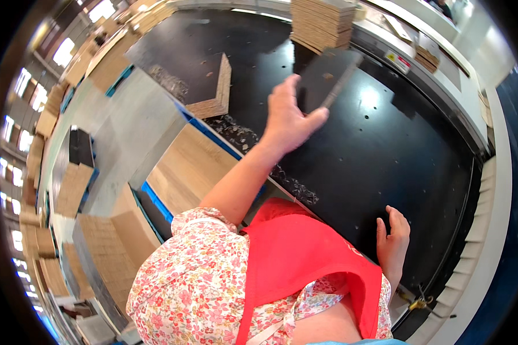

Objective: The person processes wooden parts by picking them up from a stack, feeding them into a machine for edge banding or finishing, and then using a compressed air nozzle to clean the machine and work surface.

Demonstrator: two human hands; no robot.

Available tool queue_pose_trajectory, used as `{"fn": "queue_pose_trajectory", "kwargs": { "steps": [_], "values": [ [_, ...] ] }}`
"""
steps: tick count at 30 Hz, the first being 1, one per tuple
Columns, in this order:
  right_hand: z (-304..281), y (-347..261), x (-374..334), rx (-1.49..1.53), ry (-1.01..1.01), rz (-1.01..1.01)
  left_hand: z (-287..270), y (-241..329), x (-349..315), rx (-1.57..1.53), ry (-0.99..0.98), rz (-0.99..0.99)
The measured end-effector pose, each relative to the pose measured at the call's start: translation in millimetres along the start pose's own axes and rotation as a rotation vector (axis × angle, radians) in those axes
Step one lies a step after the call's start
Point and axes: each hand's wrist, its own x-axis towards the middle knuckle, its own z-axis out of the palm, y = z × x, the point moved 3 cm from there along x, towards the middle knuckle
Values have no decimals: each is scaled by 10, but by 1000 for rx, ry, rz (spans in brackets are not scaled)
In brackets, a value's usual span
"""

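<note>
My left hand [289, 118] reaches forward over the black table [351, 155]. Its thumb and fingers are around the near end of a narrow dark grey panel [331, 72], with the thumb along one edge. A pale brown mark shows on the panel's top face. My right hand [393, 237] hovers low over the right part of the table, holding nothing, its thumb apart from the fingers. Left of my left hand, a stack of boards with light cut edges [217, 95] rests at the table's edge.
A tall stack of boards [322, 23] stands at the far edge. Wood-faced panels [187, 167] lie beside the table on my left. Dark scraps [236, 133] litter the table's left edge. A brass-coloured fitting [420, 302] sits at lower right, near a white machine rail [483, 230].
</note>
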Motion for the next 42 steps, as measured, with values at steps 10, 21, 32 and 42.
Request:
{"fn": "queue_pose_trajectory", "kwargs": {
  "steps": [10, 21, 32, 42],
  "values": [
    [309, 213, 475, 94, -53, -169, -1486, -957, 157, 582, 502, -225],
    [344, 242, 403, 144, -21, -185, -1451, -1222, 310, 713, 343, -457],
    [346, 318, 408, 169, -50, -182, -1381, -1326, 306, 736, 331, -430],
    [336, 285, 425, 183, -34, -155, -1401, -1399, 294, 717, 365, -341]
  ]
}}
